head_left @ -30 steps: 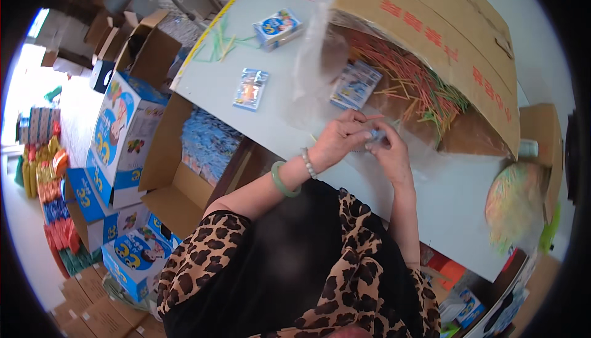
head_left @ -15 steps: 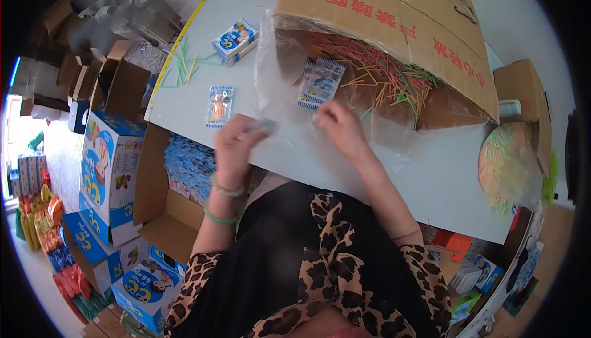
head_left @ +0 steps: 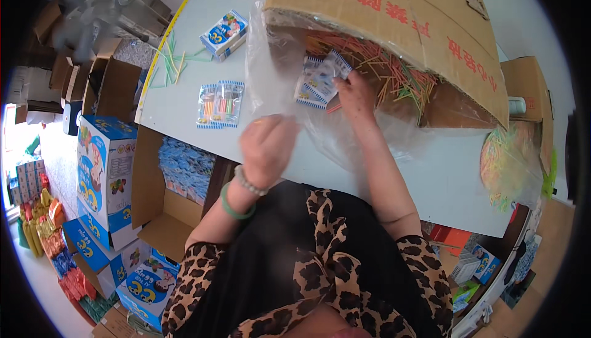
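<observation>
My right hand (head_left: 357,97) pinches the edge of a small clear packet with blue striped ends (head_left: 337,69), lifted at an angle over other flat packets (head_left: 311,86) by the mouth of a large cardboard box. My left hand (head_left: 268,147) is over the table's near edge, left of the right hand. Its fingers look curled but are smeared by motion, so whether they hold anything is unclear. Beyond it, two packets (head_left: 220,104) with coloured sticks inside lie overlapping on the table (head_left: 283,101).
The tipped cardboard box (head_left: 381,6) holds many thin coloured sticks (head_left: 394,79), plastic liner (head_left: 261,73) spilling out. A small blue-and-white carton (head_left: 225,35) and loose green sticks (head_left: 169,67) lie at the far left. Below left, an open carton (head_left: 148,184) holds many blue packets. A bag of sticks (head_left: 508,163) lies right.
A second packet now lies beside the one on the table, and my left hand no longer shows a packet. My right hand has moved up and right and taken hold of a packet from the pile.
</observation>
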Available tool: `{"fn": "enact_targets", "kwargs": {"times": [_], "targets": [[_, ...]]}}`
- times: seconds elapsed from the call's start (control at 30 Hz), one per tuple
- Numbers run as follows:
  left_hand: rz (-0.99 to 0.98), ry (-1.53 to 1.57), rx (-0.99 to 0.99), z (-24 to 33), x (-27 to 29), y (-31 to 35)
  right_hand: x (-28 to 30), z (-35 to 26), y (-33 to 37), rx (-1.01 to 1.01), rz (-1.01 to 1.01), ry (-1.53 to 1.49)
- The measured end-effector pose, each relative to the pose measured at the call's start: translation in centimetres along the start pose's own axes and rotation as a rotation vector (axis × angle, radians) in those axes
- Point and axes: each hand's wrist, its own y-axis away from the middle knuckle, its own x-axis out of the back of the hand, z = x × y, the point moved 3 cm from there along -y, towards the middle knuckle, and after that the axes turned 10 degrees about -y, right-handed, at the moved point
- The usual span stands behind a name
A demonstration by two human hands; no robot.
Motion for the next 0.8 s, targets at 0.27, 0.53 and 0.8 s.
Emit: {"fn": "enact_targets", "kwargs": {"times": [0.27, 0.53, 0.8], "targets": [[-0.465, 0.785, 0.767, -1.5, -9.3, -2.3, 3.2, -1.8, 2.1, -0.048, -0.536, -0.808], [-0.481, 0.898, 0.843, -1.4, -11.8, -0.9, 4.9, -2.4, -7.5, 0.738, 0.313, 0.168], [-0.561, 0.942, 0.758, -0.5, -12.8, -0.4, 2.7, -1.9, -9.7, 0.883, 0.176, -0.024]]}}
